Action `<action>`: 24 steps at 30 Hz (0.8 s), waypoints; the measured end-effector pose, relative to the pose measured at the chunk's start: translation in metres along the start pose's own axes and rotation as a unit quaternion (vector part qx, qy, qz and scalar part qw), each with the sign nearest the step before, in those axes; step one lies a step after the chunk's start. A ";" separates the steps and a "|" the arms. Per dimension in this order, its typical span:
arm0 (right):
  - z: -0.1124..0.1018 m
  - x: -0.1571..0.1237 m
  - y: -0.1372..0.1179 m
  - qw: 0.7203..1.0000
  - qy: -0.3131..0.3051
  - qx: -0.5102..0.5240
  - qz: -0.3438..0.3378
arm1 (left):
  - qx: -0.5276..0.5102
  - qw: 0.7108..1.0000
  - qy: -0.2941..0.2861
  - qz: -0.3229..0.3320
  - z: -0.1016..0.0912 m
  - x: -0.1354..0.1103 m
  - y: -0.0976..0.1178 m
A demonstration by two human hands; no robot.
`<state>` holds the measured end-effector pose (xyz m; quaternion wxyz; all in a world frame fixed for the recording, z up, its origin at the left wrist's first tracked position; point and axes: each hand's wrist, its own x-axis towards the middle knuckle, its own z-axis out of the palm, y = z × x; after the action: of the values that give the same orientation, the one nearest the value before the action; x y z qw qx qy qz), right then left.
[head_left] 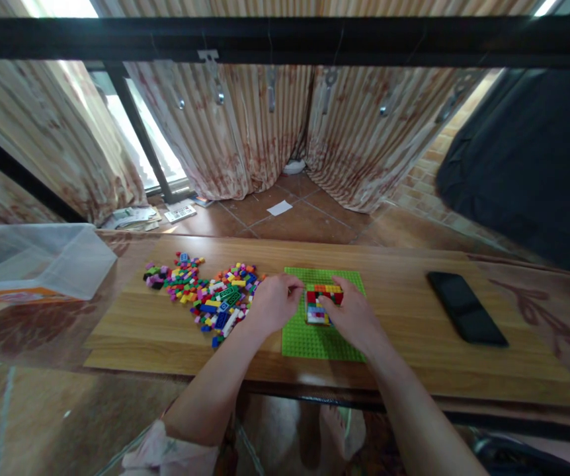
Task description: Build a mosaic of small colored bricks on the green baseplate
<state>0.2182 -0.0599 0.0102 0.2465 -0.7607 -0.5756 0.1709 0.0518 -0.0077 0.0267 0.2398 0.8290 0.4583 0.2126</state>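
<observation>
A green baseplate (pixel 317 340) lies on the wooden board, with a small multicoloured brick build (pixel 321 303) standing on its middle. My left hand (pixel 272 303) rests at the plate's left edge, fingers curled and pinched beside the build. On the right side of the build is my right hand (pixel 354 314), its fingers closed against the bricks. A heap of loose coloured bricks (pixel 205 291) spreads out to the left of my left hand. Whether the left fingers hold a brick is hidden.
A clear plastic box (pixel 37 261) stands at the far left of the table. A black phone (pixel 466 307) lies on the board to the right. Curtains, a black rail and a tiled floor are behind the table.
</observation>
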 end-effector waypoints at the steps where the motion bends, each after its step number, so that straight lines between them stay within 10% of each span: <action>1: 0.000 0.000 0.000 1.000 -0.001 0.001 0.000 | -0.001 1.000 0.003 -0.002 0.000 0.000 0.000; 14: 0.002 0.007 0.010 0.998 0.003 0.064 0.017 | -0.001 1.000 0.022 -0.008 -0.010 -0.004 -0.009; 24: -0.017 -0.004 -0.013 0.954 0.208 0.201 -0.074 | 0.000 0.984 0.145 -0.102 -0.064 -0.017 -0.051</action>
<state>0.2161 -0.0643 0.0311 0.5204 -0.6694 -0.5201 0.1023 -0.0270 0.0144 0.0452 0.1917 0.7385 0.5699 0.3050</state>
